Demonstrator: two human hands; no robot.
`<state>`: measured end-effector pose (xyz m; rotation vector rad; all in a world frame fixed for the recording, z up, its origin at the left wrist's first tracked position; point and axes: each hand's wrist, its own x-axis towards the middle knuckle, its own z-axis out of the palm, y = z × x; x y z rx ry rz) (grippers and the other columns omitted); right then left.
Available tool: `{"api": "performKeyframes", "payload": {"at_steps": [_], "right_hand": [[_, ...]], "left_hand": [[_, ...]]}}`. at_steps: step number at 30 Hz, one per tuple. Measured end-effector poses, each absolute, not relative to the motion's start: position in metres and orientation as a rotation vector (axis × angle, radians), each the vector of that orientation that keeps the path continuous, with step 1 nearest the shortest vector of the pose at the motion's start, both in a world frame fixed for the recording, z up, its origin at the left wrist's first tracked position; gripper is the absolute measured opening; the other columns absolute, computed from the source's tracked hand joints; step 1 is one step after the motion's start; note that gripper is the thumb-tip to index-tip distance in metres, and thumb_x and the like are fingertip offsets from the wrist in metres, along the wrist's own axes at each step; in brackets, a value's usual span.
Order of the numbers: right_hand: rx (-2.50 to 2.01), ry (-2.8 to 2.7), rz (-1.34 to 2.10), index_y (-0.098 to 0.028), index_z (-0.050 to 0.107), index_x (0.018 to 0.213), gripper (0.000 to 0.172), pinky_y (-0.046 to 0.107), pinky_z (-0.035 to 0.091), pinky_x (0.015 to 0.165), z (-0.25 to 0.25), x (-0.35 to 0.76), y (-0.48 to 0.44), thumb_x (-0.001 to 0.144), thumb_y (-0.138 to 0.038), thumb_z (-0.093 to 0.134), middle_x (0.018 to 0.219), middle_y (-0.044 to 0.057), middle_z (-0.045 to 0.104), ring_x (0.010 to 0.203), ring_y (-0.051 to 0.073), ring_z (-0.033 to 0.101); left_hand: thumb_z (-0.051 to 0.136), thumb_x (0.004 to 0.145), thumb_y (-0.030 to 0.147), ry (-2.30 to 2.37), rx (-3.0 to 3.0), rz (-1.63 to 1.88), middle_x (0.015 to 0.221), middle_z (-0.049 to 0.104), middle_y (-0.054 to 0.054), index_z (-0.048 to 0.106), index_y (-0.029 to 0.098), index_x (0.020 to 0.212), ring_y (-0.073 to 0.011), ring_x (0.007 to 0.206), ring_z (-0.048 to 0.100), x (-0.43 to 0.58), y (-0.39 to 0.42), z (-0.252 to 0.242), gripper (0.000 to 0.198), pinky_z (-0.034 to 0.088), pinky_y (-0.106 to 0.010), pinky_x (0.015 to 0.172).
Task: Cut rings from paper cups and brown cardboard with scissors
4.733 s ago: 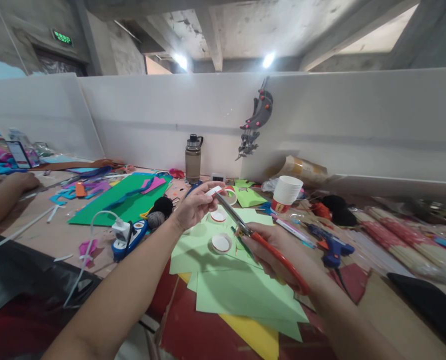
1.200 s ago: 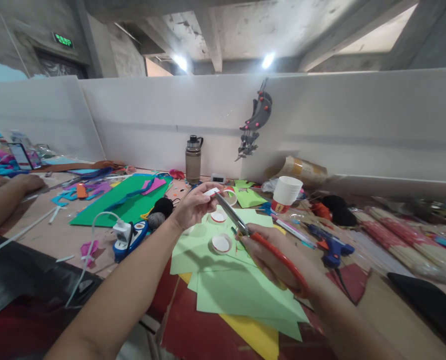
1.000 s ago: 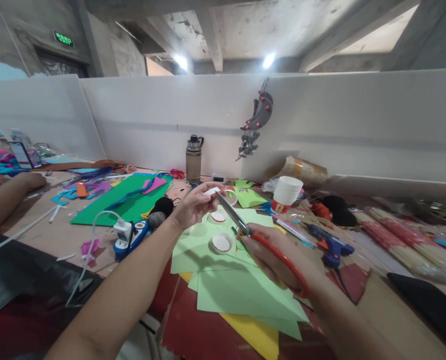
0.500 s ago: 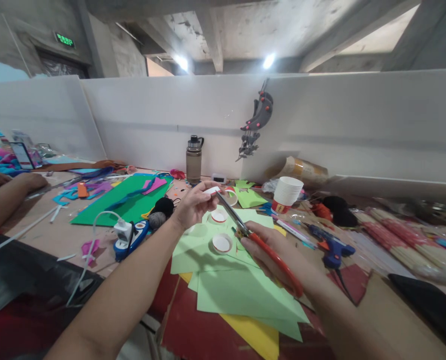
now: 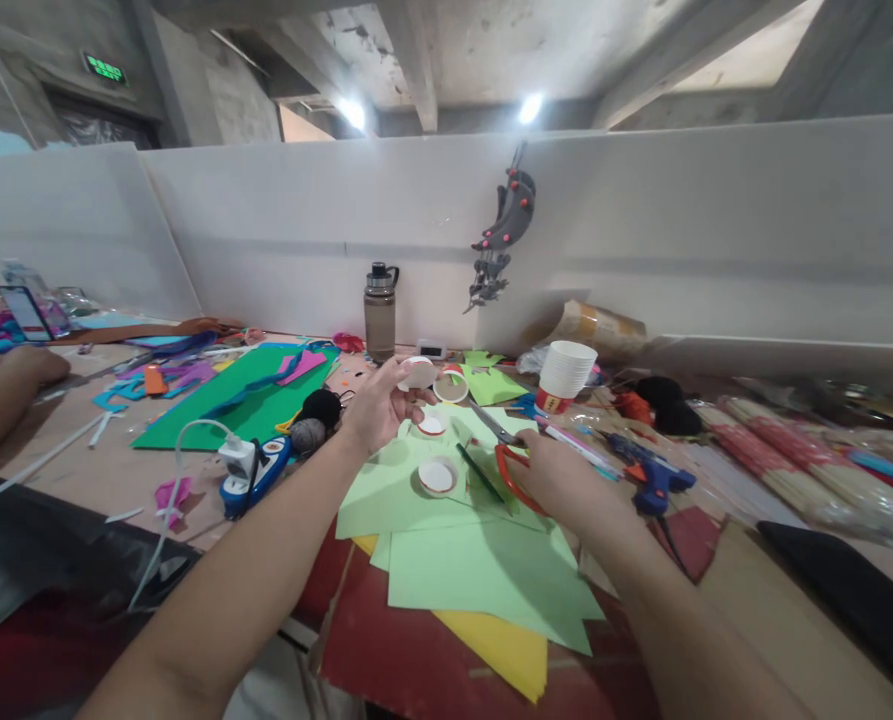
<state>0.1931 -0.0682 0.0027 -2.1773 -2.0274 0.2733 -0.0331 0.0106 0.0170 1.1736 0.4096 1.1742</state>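
My left hand (image 5: 375,412) pinches a white round cup bottom (image 5: 418,374) with a thin red edge, its flat face turned toward me. Lower and to the right, my right hand (image 5: 558,468) grips red-handled scissors (image 5: 498,430); their blades point up and left, apart from the cup bottom. Two more cut cup bottoms, one nearer (image 5: 437,478) and one farther (image 5: 430,425), rest on light green paper (image 5: 483,580). A red-rimmed paper ring (image 5: 450,385) is just right of my left fingers. A dark green pencil (image 5: 480,474) lies beside the nearer cup bottom.
Stacked paper cups (image 5: 567,368) stand right of centre, near a blue glue gun (image 5: 660,482). A bottle (image 5: 380,315) stands at the back by the white partition (image 5: 281,220). At left are a blue power strip (image 5: 262,475), green sheet (image 5: 198,400) and another person's arm (image 5: 11,395).
My right hand has drawn the scissors down and away from the cup bottom. My left hand has turned the piece so its round face shows. The view has shifted slightly.
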Motion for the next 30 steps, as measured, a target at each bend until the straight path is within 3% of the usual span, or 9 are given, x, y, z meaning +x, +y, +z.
{"api": "performKeyframes", "payload": {"at_steps": [8, 12, 18, 24, 30], "right_hand": [[-2.269, -2.216, 0.237, -0.013, 0.059, 0.120, 0.034, 0.037, 0.045, 0.072, 0.001, 0.189, -0.069, 0.090, -0.026, 0.051, 0.109, 0.021, 0.066, 0.100, 0.033, 0.064], [-1.833, -2.011, 0.088, -0.016, 0.068, 0.104, 0.024, 0.039, 0.047, 0.084, 0.001, 0.185, -0.070, 0.092, -0.025, 0.050, 0.105, 0.016, 0.066, 0.100, 0.027, 0.062], [-1.191, -1.682, 0.193, -0.019, 0.064, 0.092, 0.016, 0.030, 0.052, 0.065, 0.011, 0.172, -0.078, 0.085, -0.033, 0.062, 0.095, 0.008, 0.065, 0.077, 0.017, 0.062], [-1.180, -1.724, 0.065, -0.019, 0.065, 0.083, 0.007, 0.029, 0.049, 0.064, 0.006, 0.169, -0.076, 0.085, -0.026, 0.062, 0.080, 0.005, 0.064, 0.068, 0.015, 0.059], [-1.230, -1.701, 0.126, -0.019, 0.068, 0.081, 0.013, 0.030, 0.046, 0.067, 0.005, 0.169, -0.077, 0.086, -0.026, 0.059, 0.077, 0.006, 0.067, 0.070, 0.017, 0.061]], "left_hand": [[0.067, 0.076, 0.058, 0.466, 1.304, 1.116, 0.089, 0.069, -0.013, 0.059, 0.013, 0.093, -0.0214, 0.075, 0.069, -0.018, 0.004, 0.009, 0.049, 0.050, -0.021, 0.043], [0.072, 0.074, 0.048, 0.573, 1.453, 1.112, 0.087, 0.068, -0.007, 0.057, 0.014, 0.093, -0.0174, 0.068, 0.067, -0.011, -0.001, 0.005, 0.042, 0.052, -0.022, 0.045], [0.064, 0.081, 0.037, 0.723, 1.761, 1.016, 0.085, 0.064, -0.003, 0.062, 0.013, 0.092, -0.0121, 0.062, 0.063, -0.005, -0.011, 0.004, 0.027, 0.055, -0.027, 0.058], [0.063, 0.082, 0.038, 0.745, 1.835, 0.937, 0.082, 0.063, -0.002, 0.063, 0.014, 0.090, -0.0120, 0.061, 0.064, 0.001, -0.020, 0.005, 0.026, 0.053, -0.025, 0.056], [0.061, 0.083, 0.036, 0.770, 1.830, 0.953, 0.084, 0.062, -0.001, 0.063, 0.015, 0.094, -0.0095, 0.058, 0.062, 0.002, -0.021, 0.003, 0.024, 0.052, -0.022, 0.055]]}}
